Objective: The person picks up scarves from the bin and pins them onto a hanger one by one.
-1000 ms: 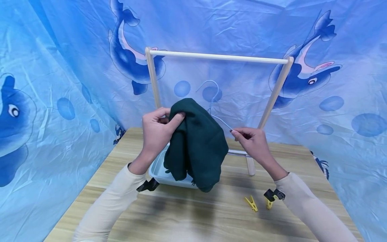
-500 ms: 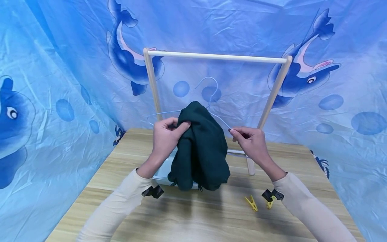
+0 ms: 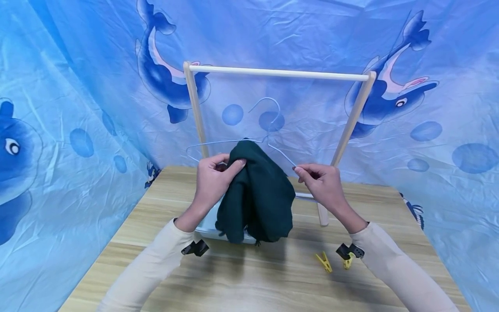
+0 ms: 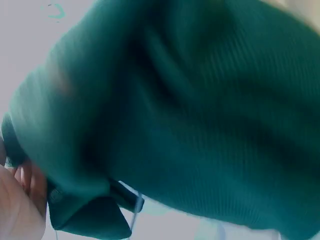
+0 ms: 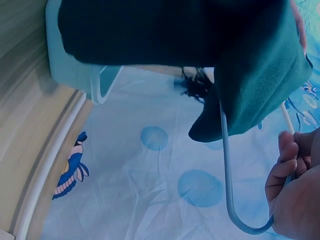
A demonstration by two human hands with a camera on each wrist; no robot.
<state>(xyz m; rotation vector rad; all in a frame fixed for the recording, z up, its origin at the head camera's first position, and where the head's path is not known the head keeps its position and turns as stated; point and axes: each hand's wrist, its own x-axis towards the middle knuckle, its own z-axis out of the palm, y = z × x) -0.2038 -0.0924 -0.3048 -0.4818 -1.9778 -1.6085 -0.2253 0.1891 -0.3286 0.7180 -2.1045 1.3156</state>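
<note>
A dark green cloth (image 3: pixel 265 195) with fringed ends, like a scarf, hangs in folds over a thin light-blue wire hanger (image 3: pixel 218 142). My left hand (image 3: pixel 212 177) pinches the cloth's upper left part between thumb and fingers. At the hanger's right shoulder, my right hand (image 3: pixel 321 180) grips the wire by its end. The hook points up, below the rack's rail. In the right wrist view the cloth (image 5: pixel 260 90) lies across the hanger (image 5: pixel 227 170), whose bent corner sits beside my right hand (image 5: pixel 295 185). Folds of cloth (image 4: pixel 200 115) fill most of the left wrist view.
Behind the hanger stands a wooden rack with a white top rail (image 3: pixel 280 73). A light-blue tray (image 3: pixel 210 232) sits on the wooden table (image 3: pixel 249 281), partly covered by the cloth. Two yellow clothespins lie at the right, one clothespin (image 3: pixel 324 262) in plain sight.
My left hand has moved right and slightly down with the cloth, exposing the hanger's left arm. The hanger has shifted slightly left; my right hand keeps its grip.
</note>
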